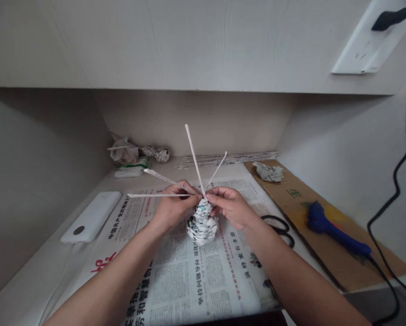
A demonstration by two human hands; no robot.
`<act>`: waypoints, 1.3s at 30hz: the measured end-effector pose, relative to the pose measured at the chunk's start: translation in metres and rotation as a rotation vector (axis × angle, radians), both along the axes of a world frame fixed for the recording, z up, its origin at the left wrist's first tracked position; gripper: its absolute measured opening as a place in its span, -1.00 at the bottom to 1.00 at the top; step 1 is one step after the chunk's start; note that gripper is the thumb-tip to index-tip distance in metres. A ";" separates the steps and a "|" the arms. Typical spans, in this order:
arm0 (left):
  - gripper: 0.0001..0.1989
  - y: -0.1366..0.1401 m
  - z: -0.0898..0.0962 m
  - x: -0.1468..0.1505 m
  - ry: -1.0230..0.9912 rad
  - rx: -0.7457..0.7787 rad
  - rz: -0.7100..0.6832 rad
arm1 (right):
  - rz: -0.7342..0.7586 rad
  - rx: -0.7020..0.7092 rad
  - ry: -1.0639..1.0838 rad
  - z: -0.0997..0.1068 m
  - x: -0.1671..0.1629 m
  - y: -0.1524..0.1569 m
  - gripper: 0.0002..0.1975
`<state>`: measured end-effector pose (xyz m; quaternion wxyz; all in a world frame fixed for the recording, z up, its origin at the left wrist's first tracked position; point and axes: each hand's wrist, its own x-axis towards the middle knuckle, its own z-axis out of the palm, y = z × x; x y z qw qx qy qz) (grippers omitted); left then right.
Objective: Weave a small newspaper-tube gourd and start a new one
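A small gourd-shaped piece woven from rolled newspaper strips is held over the newspaper sheet, its narrow neck upward. Several rolled paper sticks stick out from the neck, some upward and others to the left. My left hand is closed at the left of the neck, fingers pinching the paper sticks there. On the opposite side, my right hand pinches the top of the woven piece with thumb and forefinger. The exact contact between fingertips and strips is partly hidden.
A blue glue gun and crumpled paper lie on cardboard at right. Black-handled scissors are beside my right forearm. A white power bank sits left. Rolled paper sticks and another woven piece lie behind.
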<state>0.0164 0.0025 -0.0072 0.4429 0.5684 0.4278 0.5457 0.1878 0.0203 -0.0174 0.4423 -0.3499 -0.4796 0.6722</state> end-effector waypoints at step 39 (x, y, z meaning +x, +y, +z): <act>-0.86 -0.002 0.004 0.002 0.148 -0.042 0.068 | -0.178 0.021 -0.075 -0.007 -0.007 0.001 -0.66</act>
